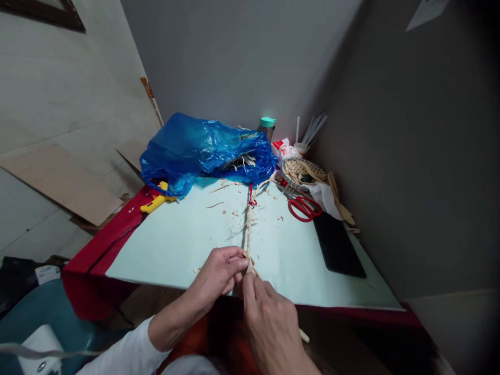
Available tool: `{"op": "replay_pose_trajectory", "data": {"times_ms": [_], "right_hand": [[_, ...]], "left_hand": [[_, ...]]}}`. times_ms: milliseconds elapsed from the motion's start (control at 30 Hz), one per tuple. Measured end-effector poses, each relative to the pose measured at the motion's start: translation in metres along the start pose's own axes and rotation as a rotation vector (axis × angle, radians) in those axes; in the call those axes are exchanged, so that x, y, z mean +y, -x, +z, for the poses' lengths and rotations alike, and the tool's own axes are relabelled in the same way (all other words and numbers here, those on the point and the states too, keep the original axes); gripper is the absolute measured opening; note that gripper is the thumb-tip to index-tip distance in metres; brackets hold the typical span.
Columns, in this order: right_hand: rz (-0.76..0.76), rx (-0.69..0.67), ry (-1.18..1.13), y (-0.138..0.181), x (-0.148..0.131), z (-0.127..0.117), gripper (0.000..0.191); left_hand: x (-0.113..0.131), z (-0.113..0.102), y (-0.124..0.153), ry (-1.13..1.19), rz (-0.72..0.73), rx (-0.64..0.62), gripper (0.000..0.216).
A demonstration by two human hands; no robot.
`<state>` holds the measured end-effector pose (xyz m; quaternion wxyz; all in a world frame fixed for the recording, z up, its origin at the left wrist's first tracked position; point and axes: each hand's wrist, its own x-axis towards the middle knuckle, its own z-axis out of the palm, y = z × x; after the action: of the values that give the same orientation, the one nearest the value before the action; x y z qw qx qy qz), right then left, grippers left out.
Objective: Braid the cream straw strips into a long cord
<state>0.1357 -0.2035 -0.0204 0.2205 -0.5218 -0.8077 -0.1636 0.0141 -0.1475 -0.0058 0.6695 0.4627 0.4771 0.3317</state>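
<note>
A thin braid (249,229) of pale, straw-like strips runs from a red tie (252,202) near the blue bag down to my hands at the table's front edge. My left hand (228,268) pinches the near end of the braid between thumb and fingertips. Just right of it, my right hand (269,312) has its fingers closed on a pale strip (249,266) coming off that end. Another strip end (304,336) sticks out below my right hand. My right fingertips are partly hidden behind the hand.
A blue plastic bag (203,148) with fibres covers the back. Red-handled scissors (304,208) and a black tablet-like slab (339,245) lie right, near a woven basket (302,169). A yellow tool (158,202) with a cord sits left. Scraps dot the pale board (167,250).
</note>
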Motion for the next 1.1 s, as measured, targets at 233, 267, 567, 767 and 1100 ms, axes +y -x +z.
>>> {"op": "replay_pose_trajectory", "data": {"times_ms": [233,267,567,767,1100], "right_hand": [[-0.1,-0.106,-0.179,-0.007,0.019,-0.012,0.021],[-0.071,-0.109,-0.27,-0.012,0.027,-0.017,0.019],[0.373,-0.515,-1.256,-0.046,0.043,-0.007,0.033],[0.323,-0.495,-1.293,-0.049,0.04,0.003,0.037],[0.495,-0.363,-1.448,-0.035,0.029,0.019,0.04]], "left_hand": [[0.008,-0.004,0.001,-0.037,0.029,-0.027,0.019],[0.012,-0.004,0.001,-0.065,0.04,-0.026,0.018],[0.032,-0.01,0.014,-0.272,0.189,-0.011,0.009],[0.033,-0.017,0.021,-0.313,0.192,-0.019,0.014],[0.028,-0.028,0.022,-0.304,0.114,-0.053,0.011]]}}
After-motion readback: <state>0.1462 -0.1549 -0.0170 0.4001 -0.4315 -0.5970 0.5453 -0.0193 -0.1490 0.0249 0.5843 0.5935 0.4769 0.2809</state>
